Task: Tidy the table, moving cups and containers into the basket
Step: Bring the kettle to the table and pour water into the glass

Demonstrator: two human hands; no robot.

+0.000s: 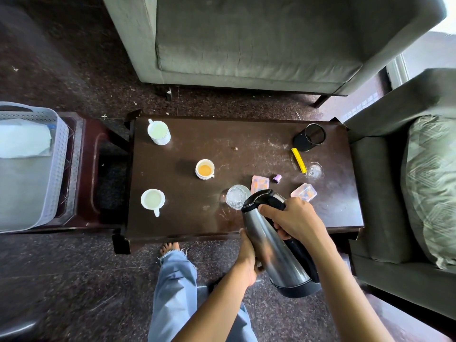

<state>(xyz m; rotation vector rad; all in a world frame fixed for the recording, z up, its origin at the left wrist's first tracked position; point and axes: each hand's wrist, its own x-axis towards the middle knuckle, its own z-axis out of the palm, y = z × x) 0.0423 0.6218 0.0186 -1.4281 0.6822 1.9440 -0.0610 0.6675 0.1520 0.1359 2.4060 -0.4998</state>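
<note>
Basket (pixel 58 169) stands at 9 o'clock, apart from the surface (pixel 187 218), where three cups sit on its left half. At 5 o'clock the left hand (pixel 248 262) cradles a tilted steel flask (pixel 276 245) while the right hand (pixel 294 219) grips its handle, spout beside a glass (pixel 236 196).

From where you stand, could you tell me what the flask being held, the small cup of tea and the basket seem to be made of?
Flask: brushed metal body, probably stainless steel, judging by its streaky sheen; black lid and base look plastic. Small cup: glossy white, likely ceramic. Basket: pale grey moulded plastic, with perforated, woven-pattern walls.
</note>
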